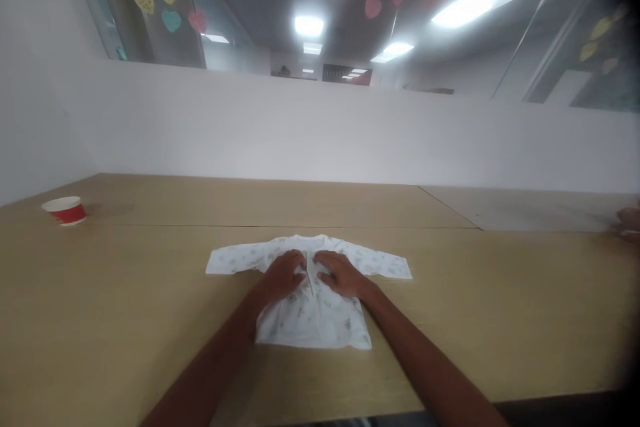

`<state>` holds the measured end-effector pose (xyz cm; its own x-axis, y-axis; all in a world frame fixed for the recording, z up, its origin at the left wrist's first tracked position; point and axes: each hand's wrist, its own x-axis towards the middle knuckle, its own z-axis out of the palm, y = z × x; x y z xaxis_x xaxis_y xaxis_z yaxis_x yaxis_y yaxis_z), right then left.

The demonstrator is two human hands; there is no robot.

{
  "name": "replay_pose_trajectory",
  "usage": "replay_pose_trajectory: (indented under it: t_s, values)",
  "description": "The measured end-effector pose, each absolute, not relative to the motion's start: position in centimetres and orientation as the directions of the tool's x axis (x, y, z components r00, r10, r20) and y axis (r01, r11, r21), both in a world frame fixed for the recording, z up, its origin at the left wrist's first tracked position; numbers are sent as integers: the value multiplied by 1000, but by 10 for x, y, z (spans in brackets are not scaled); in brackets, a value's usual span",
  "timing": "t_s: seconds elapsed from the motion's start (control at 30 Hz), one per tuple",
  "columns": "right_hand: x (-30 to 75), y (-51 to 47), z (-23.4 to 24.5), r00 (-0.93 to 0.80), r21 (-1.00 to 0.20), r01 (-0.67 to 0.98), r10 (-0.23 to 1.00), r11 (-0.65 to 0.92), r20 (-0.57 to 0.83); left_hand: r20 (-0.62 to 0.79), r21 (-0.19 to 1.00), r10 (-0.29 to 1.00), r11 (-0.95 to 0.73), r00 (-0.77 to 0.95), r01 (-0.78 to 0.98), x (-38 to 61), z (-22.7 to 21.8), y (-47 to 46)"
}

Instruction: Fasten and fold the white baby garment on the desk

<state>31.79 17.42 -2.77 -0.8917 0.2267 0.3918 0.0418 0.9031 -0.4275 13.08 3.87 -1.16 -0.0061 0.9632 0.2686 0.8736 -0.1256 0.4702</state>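
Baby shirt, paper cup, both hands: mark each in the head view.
baby shirt [315,323]: head view, lower front panel.
paper cup [65,210]: head view, red side wall.
left hand [284,273]: head view, back of hand.
right hand [340,272]: head view, back of hand.

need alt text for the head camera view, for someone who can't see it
Both hands, left and right, press flat on a small white shirt spread sleeves-out on a wooden table. A red paper cup stands far left, and another person's hand shows at the right edge.

Both hands — left hand [283,273], right hand [340,273] — press flat on a white shirt [313,313] mid-desk [125,293]; red cup [66,210] far left.
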Motion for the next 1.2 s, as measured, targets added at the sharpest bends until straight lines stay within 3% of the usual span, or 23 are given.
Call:
replay_pose_trajectory:
  t_s: [0.13, 0.3, 0.43, 0.5, 0.73, 0.87, 1.07, 1.2]
  values:
    - [322, 177, -26, -874, -390, 75, 248, 918, 417, 297, 427, 955, -126, -7, 895, 136, -13, 40]
    - [326, 153, -1, -892, -450, -68, 148, 890, 428, 309, 401, 951, -112, -19, 909, 144, 4, 32]
    - [330, 144, 11, -973, -538, -95, 36, 838, 228, -125, 475, 988, -25, 96, 880, 152, 28, 14]
    - [333, 145, 15, -987, -564, -65, 31, 823, 159, -231, 475, 965, -2, 127, 880, 157, 34, 2]
    - [354, 145, 25, -995, -590, -60, -95, 805, -29, -119, 379, 991, -5, 54, 925, 163, 24, -36]
    - [367, 147, 27, -991, -609, 52, -35, 791, -130, -120, 346, 993, 39, 3, 937, 157, 21, -44]
    - [374, 138, 35, -993, -613, -7, 65, 790, 94, -109, 493, 989, -35, 101, 869, 146, 36, -64]
    - [371, 132, 33, -985, -593, 73, 151, 802, 83, -133, 547, 979, -59, 156, 835, 150, 43, -66]
